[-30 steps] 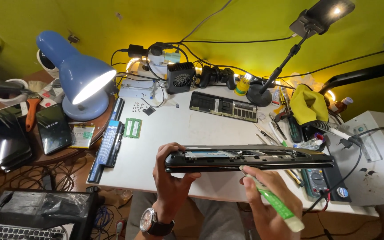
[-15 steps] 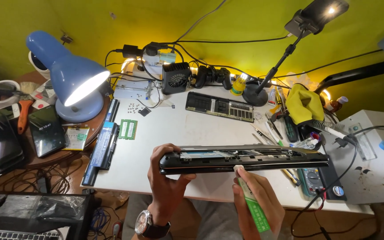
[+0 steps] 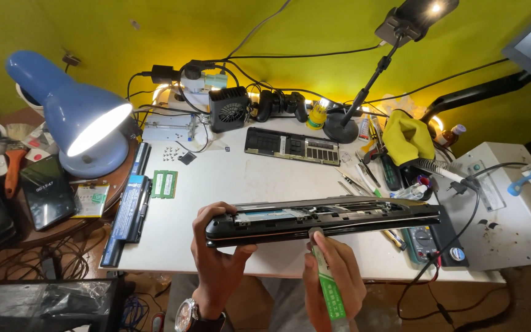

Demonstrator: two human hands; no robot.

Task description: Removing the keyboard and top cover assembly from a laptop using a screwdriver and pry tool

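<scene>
Right now the person is holding a black laptop base (image 3: 324,219) up on edge above the near side of the white table (image 3: 241,178), its opened underside tilted toward the lamp light. The left hand (image 3: 216,258) is clamping the left end, thumb on the near face and fingers curled over the top edge, while the right hand (image 3: 333,276) is closed around a green-handled pry tool (image 3: 326,276) whose tip is touching the lower seam. I'd judge the shell fairly heavy and stiff but easy to crack along its thin plastic rim, so gripping it at the thick end looks sensible. What lies inside the open bay is hard to make out, and the tool's tip is too small to tell apart from the seam.
</scene>
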